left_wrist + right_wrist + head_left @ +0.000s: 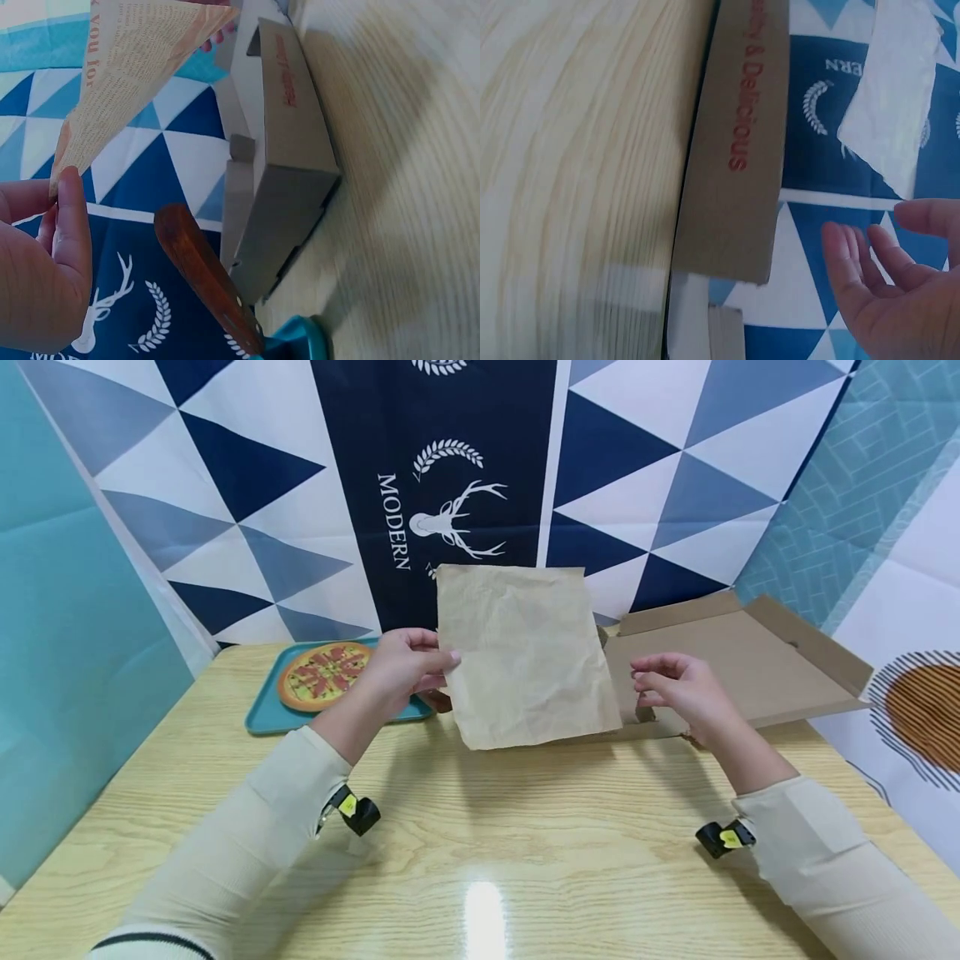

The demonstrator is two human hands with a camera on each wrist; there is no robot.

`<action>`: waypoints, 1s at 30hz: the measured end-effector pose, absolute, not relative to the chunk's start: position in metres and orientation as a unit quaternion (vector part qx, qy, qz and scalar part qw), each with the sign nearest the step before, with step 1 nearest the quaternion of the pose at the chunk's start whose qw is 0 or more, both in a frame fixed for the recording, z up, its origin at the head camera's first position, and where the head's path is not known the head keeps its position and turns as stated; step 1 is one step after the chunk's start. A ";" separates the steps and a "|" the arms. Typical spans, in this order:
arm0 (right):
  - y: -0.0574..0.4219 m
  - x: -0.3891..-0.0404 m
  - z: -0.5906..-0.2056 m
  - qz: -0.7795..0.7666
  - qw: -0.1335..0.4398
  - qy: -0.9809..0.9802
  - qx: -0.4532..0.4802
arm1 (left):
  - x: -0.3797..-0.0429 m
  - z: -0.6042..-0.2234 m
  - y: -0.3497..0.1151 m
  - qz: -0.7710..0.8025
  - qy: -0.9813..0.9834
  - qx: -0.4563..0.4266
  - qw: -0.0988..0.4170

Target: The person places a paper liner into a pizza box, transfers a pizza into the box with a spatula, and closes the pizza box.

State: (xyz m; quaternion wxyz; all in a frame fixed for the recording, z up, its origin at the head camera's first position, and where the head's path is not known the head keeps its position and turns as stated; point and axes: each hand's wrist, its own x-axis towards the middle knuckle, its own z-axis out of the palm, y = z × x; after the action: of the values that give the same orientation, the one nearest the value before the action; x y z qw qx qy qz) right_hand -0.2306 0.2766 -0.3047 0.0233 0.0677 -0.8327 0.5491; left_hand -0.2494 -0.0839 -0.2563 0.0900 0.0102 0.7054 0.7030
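Note:
My left hand (405,672) pinches the left edge of a sheet of brown wrapping paper (525,652), held up above the table. Its far side carries newspaper-style print, as the left wrist view shows of the paper (135,67). To the right of the sheet, my right hand (678,689) is raised with loosely bent fingers and nothing between them; a gap separates it from the paper. Behind it lies an open cardboard pizza box (720,660), partly hidden by the sheet. Red lettering marks the box's side (739,150).
A pizza (322,677) sits on a teal tray (262,718) at the back left. Over the tray's edge sticks a riveted wooden handle (206,274); the tool's other end is hidden. A patterned cloth (465,460) hangs behind the wooden table (420,877).

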 end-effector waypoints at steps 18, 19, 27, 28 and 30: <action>0.297 -0.236 -0.316 0.361 -0.063 -0.925 0.101 | -0.288 -0.249 -0.057 0.650 0.754 -0.029 0.086; 0.298 -0.236 -0.317 0.359 -0.066 -0.925 0.100 | -0.289 -0.248 -0.055 0.649 0.756 -0.028 0.087; 0.301 -0.237 -0.321 0.388 -0.091 -0.911 0.101 | -0.295 -0.244 -0.040 0.632 0.769 -0.028 0.092; 0.302 -0.237 -0.321 0.391 -0.096 -0.910 0.100 | -0.296 -0.245 -0.039 0.630 0.771 -0.028 0.091; 0.303 -0.237 -0.321 0.394 -0.102 -0.908 0.097 | -0.298 -0.245 -0.035 0.627 0.774 -0.026 0.090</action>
State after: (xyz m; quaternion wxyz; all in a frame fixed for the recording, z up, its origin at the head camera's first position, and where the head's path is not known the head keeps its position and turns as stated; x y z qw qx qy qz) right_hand -0.2368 0.3030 -0.3214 -0.1018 0.0968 -0.9082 0.3943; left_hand -0.2978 -0.0354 -0.2448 0.0899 -0.0260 0.7738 0.6265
